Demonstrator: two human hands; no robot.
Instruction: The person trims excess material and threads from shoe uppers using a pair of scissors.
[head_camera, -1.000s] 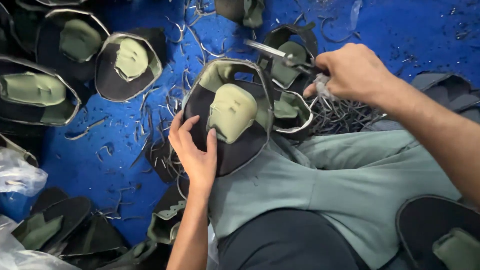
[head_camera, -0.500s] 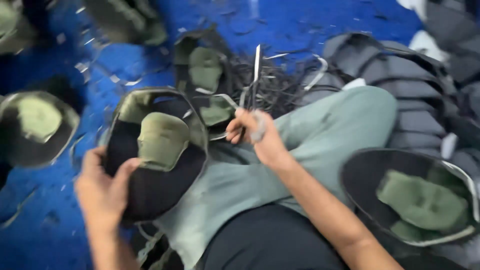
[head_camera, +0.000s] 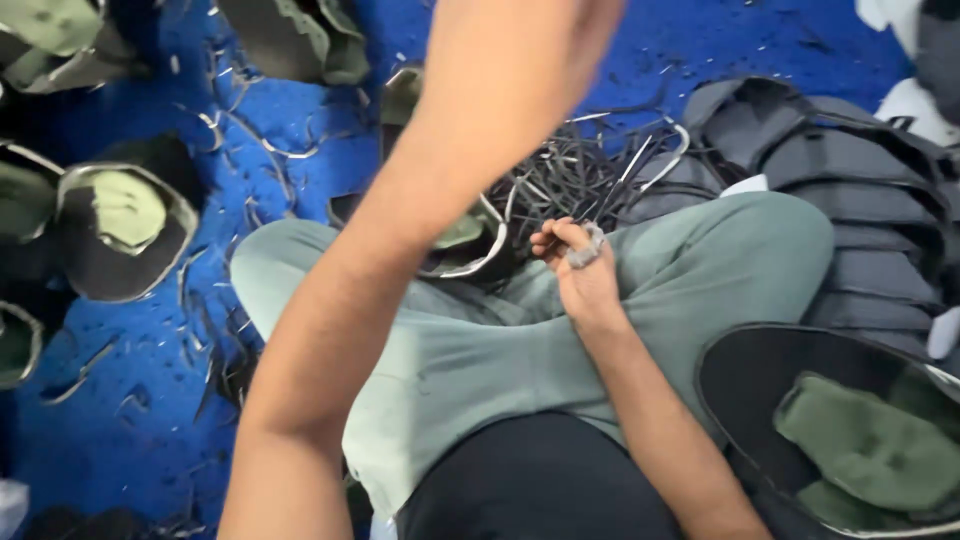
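I sit cross-legged in pale green trousers (head_camera: 700, 270) on a blue floor. My left arm sweeps up across the middle of the view; my left hand (head_camera: 525, 35) is blurred and cut by the top edge, so what it holds is hidden. My right hand (head_camera: 578, 268) rests on my knee, fingers closed through the grey ring handle of a pair of scissors (head_camera: 585, 250). Just left of it, a black oval piece with green padding and a grey rim (head_camera: 462, 245) lies partly behind my left arm. A heap of dark cut strips (head_camera: 580, 180) lies beyond my right hand.
Black nested pieces are stacked at the right (head_camera: 850, 190). Another black piece with green padding (head_camera: 850, 430) lies by my right knee. More such pieces (head_camera: 120, 230) sit on the blue floor (head_camera: 130, 410) at the left and top, among scattered trimmings.
My left hand, which held the black padded piece on my lap, has swung up and away to the top edge. My right hand dropped onto my knee with the scissors. The view shifted right.
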